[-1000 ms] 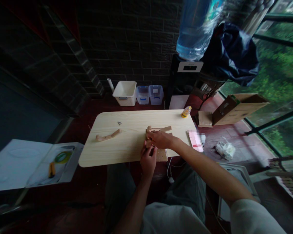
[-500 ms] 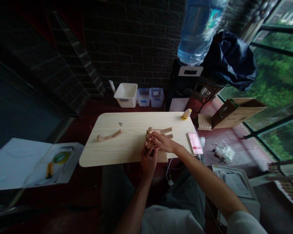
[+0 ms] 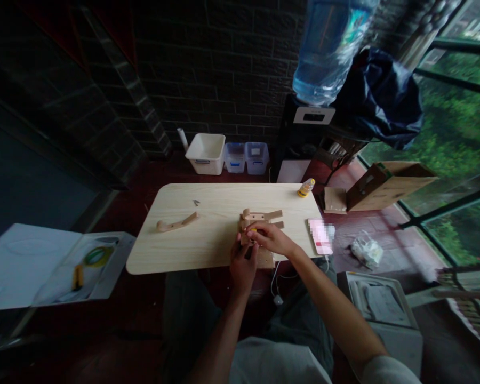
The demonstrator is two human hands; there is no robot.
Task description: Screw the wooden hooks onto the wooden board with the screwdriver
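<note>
A wooden assembly of flat pieces lies near the front right of a light wooden table. My left hand grips the assembly's near part at the table's front edge. My right hand rests on top of it with fingers pinched around something small and yellowish; what that is I cannot tell. A separate curved wooden piece lies on the table's left half, well away from both hands. Small metal screws lie at the back left.
A small yellow bottle stands at the table's back right corner, a pink-and-white flat object at its right edge. White bins, a water dispenser and an open cardboard box lie beyond. An open case sits left on the floor.
My right hand has shifted slightly toward me over the assembly and its fingers have pinched together. The left hand keeps its grip.
</note>
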